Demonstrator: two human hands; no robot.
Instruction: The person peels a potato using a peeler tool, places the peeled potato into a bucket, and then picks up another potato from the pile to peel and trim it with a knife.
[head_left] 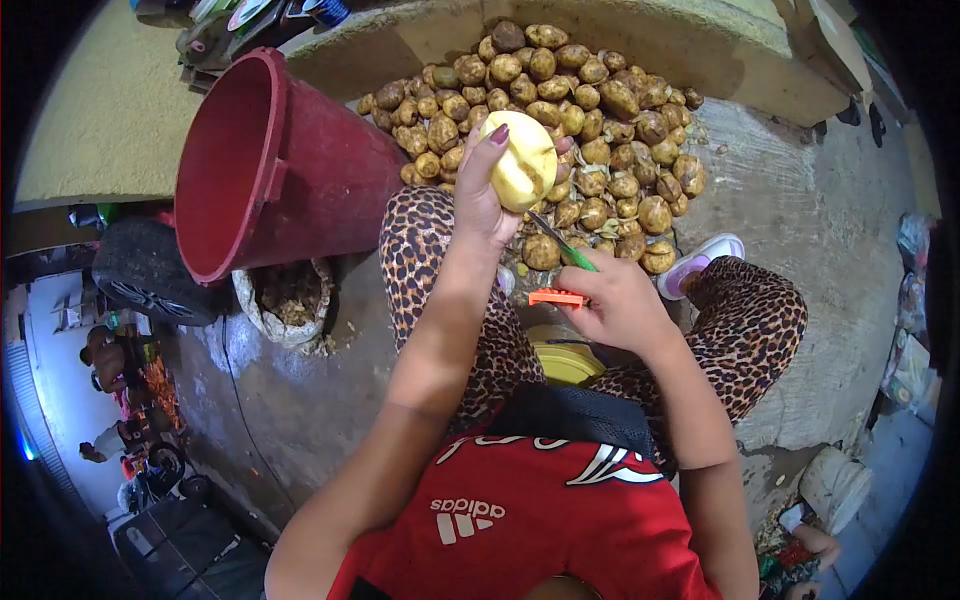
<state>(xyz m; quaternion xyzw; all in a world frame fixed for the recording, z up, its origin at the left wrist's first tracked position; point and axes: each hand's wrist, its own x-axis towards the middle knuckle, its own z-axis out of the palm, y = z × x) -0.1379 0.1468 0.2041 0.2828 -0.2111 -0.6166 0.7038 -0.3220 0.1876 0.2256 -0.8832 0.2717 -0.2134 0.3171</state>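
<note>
My left hand [487, 190] is wrapped round a pale yellow, mostly peeled tuber [523, 165], held up over my lap, with a brown patch low on its side. In my right hand [612, 300] are a knife [575, 256] with a green handle and an orange peeler [557, 298]. The knife's blade points up and left, its tip close to the tuber's lower end; whether they touch I cannot tell. Beyond my hands lies a large pile of brown unpeeled tubers [600, 130] against a low wall.
A big red bucket [330, 170] leans at the left, beside a white sack [290, 305] of scraps. Between my legs sits a yellow container [566, 363]. A tire [150, 272] stands further left. People are visible at far left and bottom right.
</note>
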